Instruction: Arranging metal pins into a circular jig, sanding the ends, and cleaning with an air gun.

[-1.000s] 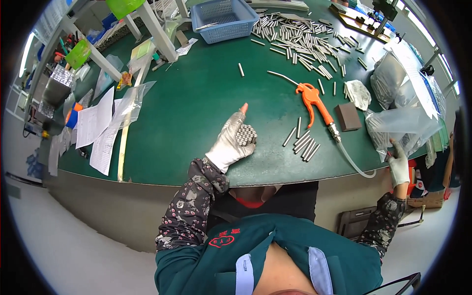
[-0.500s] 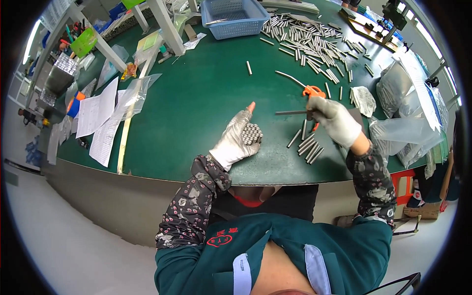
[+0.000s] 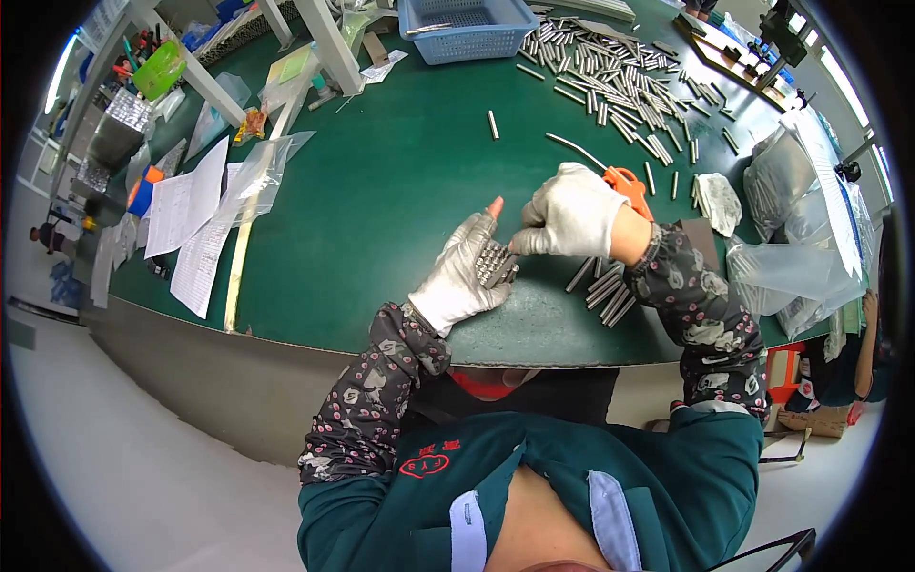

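Observation:
A tight bundle of steel pins (image 3: 487,259) stands end-up in the grasp of my left hand (image 3: 452,281), which wears a pale glove with the thumb tip bare. My right hand (image 3: 575,212), gloved too, is closed on a thin dark flat strip (image 3: 500,271). That strip lies over the bundle's upper ends; its exact kind is not clear. Just right of the hands, several loose steel pins (image 3: 610,294) rest on the green table. An orange-handled air blow gun (image 3: 628,190) with a bent metal nozzle lies behind my right wrist.
A blue plastic basket (image 3: 467,43) stands at the back, with many scattered steel pins (image 3: 615,91) to its right. One pin (image 3: 493,125) lies alone mid-table. A crumpled white cloth (image 3: 717,203) and plastic bags (image 3: 777,172) sit at right; papers (image 3: 195,214) at left.
My right hand has moved left with the dark strip, from beside the loose pins to over the bundle. My left hand still holds the bundle in nearly the same place.

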### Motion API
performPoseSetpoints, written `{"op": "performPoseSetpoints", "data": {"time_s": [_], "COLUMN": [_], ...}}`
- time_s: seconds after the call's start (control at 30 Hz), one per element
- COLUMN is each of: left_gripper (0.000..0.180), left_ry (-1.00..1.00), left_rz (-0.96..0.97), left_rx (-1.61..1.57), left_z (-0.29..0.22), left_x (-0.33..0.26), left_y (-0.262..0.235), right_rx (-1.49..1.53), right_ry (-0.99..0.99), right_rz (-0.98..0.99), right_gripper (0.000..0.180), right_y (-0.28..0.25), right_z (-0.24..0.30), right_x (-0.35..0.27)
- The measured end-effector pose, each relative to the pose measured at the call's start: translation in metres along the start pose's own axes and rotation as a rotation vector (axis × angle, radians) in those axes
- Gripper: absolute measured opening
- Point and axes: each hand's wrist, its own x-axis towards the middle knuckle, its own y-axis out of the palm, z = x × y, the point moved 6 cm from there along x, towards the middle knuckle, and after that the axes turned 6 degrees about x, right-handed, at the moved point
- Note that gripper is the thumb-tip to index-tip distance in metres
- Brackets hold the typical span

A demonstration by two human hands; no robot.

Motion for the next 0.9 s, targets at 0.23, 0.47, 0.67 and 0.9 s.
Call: {"op": "performPoseSetpoints", "data": {"time_s": [0.23, 0.47, 0.67, 0.9], "left_gripper": [0.093, 0.071, 0.057, 0.053], "left_ry": [-0.03, 0.086, -0.055, 0.028], "left_rz": [0.007, -0.186, 0.013, 0.006], "left_rx": [0.156, 0.193, 0.104, 0.174], "left_z": [-0.002, -0.011, 0.0, -0.004], "left_x": [0.003, 0.001, 0.0, 0.004], "left_y": [-0.001, -0.012, -0.001, 0.0], "right_rx": [-0.052, 0.119, 0.077, -0.013], "right_ry": [0.045, 0.086, -0.004, 0.252], "right_rz": [-0.078, 0.054, 0.089, 0.1], "right_gripper": [0.037, 0.033, 0.032, 0.045], "right_y": [-0.02, -0.002, -0.006, -0.02], "right_z": [-0.031, -0.028, -0.006, -0.052], "right_x": [0.008, 0.014, 0.017, 0.01]}}
